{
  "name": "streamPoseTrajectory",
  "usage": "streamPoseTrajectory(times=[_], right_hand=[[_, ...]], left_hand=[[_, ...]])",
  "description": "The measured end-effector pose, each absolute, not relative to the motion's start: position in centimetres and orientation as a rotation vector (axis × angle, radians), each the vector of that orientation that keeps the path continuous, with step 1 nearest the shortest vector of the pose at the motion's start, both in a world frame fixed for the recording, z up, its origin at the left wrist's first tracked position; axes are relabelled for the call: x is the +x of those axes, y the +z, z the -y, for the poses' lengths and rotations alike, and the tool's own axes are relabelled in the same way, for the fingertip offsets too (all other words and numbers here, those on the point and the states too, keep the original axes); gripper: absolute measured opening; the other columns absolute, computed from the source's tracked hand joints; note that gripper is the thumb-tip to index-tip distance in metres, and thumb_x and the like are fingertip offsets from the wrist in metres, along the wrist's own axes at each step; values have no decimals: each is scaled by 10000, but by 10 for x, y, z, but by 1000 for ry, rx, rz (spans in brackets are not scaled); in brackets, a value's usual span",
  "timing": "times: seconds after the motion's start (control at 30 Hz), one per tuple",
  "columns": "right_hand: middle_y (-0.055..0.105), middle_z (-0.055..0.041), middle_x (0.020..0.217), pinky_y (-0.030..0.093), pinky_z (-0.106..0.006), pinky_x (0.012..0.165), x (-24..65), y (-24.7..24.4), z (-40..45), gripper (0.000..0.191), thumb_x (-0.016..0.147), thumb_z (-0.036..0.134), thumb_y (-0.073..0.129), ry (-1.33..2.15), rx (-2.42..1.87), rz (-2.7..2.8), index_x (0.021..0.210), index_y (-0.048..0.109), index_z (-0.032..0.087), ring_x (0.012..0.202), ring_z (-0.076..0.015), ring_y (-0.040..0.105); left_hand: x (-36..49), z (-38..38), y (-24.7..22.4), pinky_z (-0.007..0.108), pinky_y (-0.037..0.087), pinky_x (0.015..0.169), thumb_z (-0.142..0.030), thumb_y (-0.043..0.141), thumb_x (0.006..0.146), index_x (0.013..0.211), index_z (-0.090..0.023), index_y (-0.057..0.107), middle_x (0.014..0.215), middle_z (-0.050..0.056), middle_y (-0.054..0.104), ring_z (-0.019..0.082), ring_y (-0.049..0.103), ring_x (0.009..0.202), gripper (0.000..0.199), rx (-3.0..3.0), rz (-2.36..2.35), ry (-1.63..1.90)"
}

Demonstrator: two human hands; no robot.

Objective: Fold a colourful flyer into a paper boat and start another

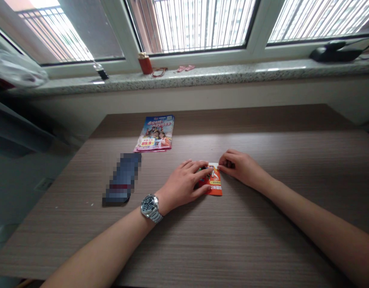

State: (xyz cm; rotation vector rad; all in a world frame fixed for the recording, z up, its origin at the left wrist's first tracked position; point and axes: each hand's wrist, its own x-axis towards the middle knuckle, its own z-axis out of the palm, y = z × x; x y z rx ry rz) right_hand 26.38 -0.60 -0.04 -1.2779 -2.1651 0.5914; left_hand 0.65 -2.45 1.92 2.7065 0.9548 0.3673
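Note:
An orange printed paper (215, 187) with a white strip at its top edge lies on the wooden table (250, 248). My left hand (187, 181), with a metal watch (151, 208) at the wrist, rests over the left part of the paper, its fingers spread. At the paper's upper right corner is my right hand (239, 165), its thumb and index finger pinched on the edge. The paper's left side is hidden under my left hand.
A stack of colourful leaflets (157, 134) lies farther back, left of centre. A dark pixelated object (122, 180) is on the left. On the stone windowsill (214, 78) stand a red lighter-like item (145, 64) and a black device (336, 53).

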Motion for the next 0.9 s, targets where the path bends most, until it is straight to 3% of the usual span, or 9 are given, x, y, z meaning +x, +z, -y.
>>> streamPoseTrajectory(times=[0.27,0.73,0.9], right_hand=[[617,-10,788,437,-265,641,265,8,16,74,848,204,705,632,-1204,2333,798,651,214,713,-160,573],[653,-66,1005,428,-375,830,267,18,34,197,862,396,748,615,-966,2616,831,662,222,959,-243,546],[642,-61,982,429,-385,842,268,19,35,262,828,448,774,622,-965,2615,793,646,222,950,-244,549]], left_hand=[[7,26,21,487,310,1223,-446,564,983,1449,-305,505,1513,59,501,248,507,1361,490,2704,-957,368],[7,25,20,494,300,1225,-445,572,978,1463,-316,488,1523,52,491,247,506,1361,508,2702,-963,355],[6,25,21,487,297,1227,-431,573,977,1455,-301,499,1511,60,503,241,500,1365,501,2707,-947,364]])
